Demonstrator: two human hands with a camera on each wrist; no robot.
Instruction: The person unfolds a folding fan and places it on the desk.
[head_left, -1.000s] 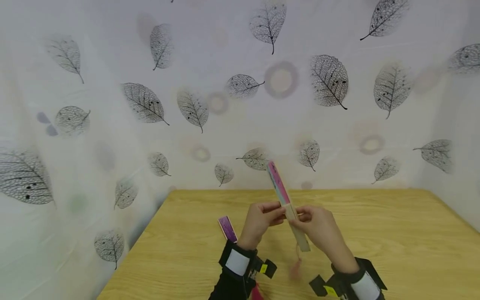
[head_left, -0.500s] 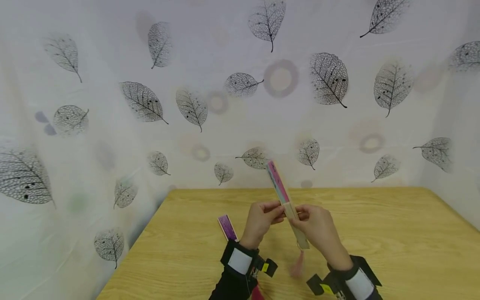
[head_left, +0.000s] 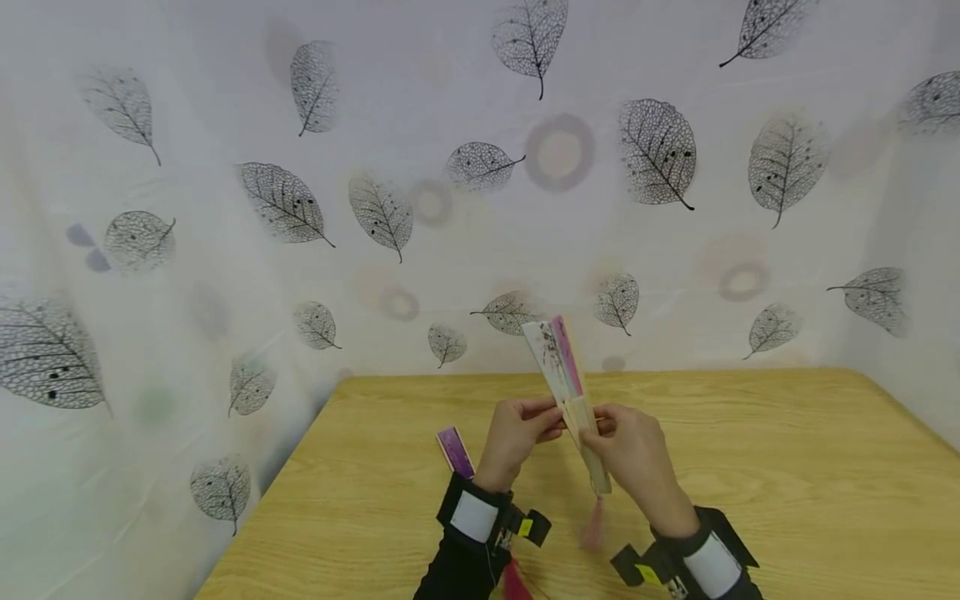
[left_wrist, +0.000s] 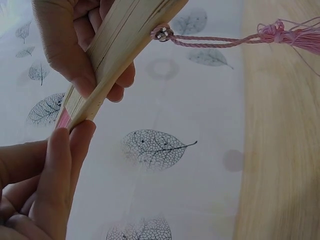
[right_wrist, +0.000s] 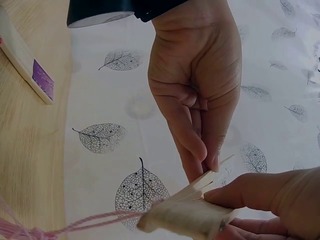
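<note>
A folding fan (head_left: 567, 358) with a pink and white leaf and pale wooden ribs is held up over the table, tilted and slightly spread at its top. My left hand (head_left: 516, 437) pinches its left edge between thumb and fingers. On the opposite side my right hand (head_left: 637, 450) grips the wooden ribs lower down. From the rivet end hangs a pink tassel (head_left: 592, 525), whose cord passes through a small metal ring in the left wrist view. In the right wrist view, the ribs (right_wrist: 185, 217) fan apart a little near the left fingertips.
Beside my left wrist a second folding fan (head_left: 455, 452), purple with pale ribs, lies on the wooden table (head_left: 337, 500), partly covered by the forearm. A red tassel (head_left: 516, 581) shows below that arm. Behind the table hangs a white leaf-patterned cloth (head_left: 480, 242).
The held fan has begun to spread: a white panel with dark print now stands apart to the left of the pink one. Both hands have shifted only slightly.
</note>
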